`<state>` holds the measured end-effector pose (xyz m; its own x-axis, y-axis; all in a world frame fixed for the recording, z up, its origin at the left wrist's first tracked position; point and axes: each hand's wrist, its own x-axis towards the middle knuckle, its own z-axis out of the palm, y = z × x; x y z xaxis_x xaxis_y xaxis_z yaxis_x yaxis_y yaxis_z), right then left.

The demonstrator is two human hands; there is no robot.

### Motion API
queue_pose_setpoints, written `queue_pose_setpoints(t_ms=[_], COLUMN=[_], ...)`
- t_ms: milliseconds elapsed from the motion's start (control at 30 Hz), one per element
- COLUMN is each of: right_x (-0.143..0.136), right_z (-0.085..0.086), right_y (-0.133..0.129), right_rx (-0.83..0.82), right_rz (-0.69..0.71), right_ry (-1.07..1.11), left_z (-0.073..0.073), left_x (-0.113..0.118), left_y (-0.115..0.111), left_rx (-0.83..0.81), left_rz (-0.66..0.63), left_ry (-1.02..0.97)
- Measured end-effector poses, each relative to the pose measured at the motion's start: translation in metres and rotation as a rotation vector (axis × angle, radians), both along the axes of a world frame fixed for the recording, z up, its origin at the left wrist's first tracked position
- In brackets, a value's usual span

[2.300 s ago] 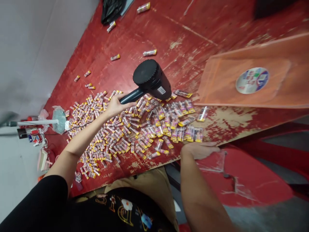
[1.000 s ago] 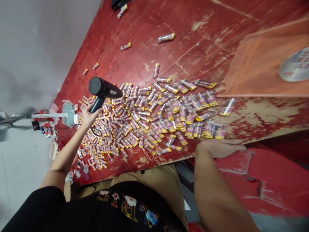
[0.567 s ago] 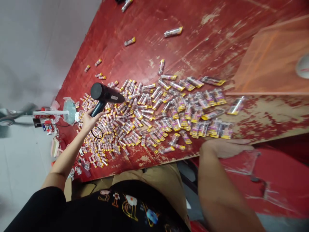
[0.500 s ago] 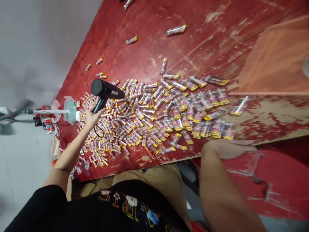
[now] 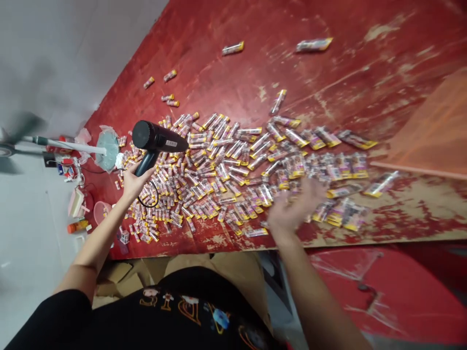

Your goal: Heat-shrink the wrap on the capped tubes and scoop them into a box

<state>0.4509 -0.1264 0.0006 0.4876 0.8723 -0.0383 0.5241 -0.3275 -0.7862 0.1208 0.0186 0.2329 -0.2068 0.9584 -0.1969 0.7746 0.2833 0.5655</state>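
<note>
"Packets [image 5: 204,194] are spread in a thick heap across the red table [image 5: 368,87]; over which part is the right hand [image 5: 297,209] held?"

"Over the right part, low, with its fingers directed away from the body and to the right. It is blurred, so whether the fingers are spread or a packet is pinched cannot be told"

"And where is the left hand [image 5: 134,183] placed?"

"Well apart, over the left part of the heap. It is wrapped around the handle [image 5: 147,163] of a black hair dryer [image 5: 160,138], whose barrel is held crosswise and tipped slightly, the wide round end turned left, the narrow end turned toward the right hand's side"

"How is the nearest single packet set from the right fingertips?"

"A loose packet [image 5: 345,190] is found just to their right, laid lengthwise from left to right, its yellow end turned toward the hand. It is flanked by an overlapped row [image 5: 352,165] on the far side and a bunch [image 5: 343,215] on the side nearer the body"

"By which hand is it more closely neighboured?"

"By the right, plainly; the left is separated from it by most of the heap"
</note>
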Motion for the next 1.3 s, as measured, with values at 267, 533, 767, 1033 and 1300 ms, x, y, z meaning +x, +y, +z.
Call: queue_pose_setpoints(t_ms=[267, 533, 767, 1033, 1300], right_x=[-0.120, -0.176, -0.137, -0.038, -0.006], right_z=[-0.028, -0.021, 0.014, 0.037, 0.030], right_y=[0.206, 0.185, 0.045, -0.079, -0.077], right_rx=[-0.180, 0.039, 0.045, 0.067, 0.052], right_rz=[0.628, 1.027, 1.098, 0.705, 0.395], right_ry=[-0.146, -0.118, 0.081, 0.170, 0.085], left_z=[0.004, -0.004, -0.020, -0.023, -0.037], left_x=[-0.014, -0.015, 0.010, 0.022, 0.063], left_y=[-0.046, -0.040, -0.030, -0.053, -0.066], left_rx=[-0.078, -0.098, -0.080, -0.178, -0.193], left_rz=[0.126, 0.201, 0.104, -0.099, -0.123], left_ry=[-0.069, -0.128, -0.158, -0.151, -0.313])
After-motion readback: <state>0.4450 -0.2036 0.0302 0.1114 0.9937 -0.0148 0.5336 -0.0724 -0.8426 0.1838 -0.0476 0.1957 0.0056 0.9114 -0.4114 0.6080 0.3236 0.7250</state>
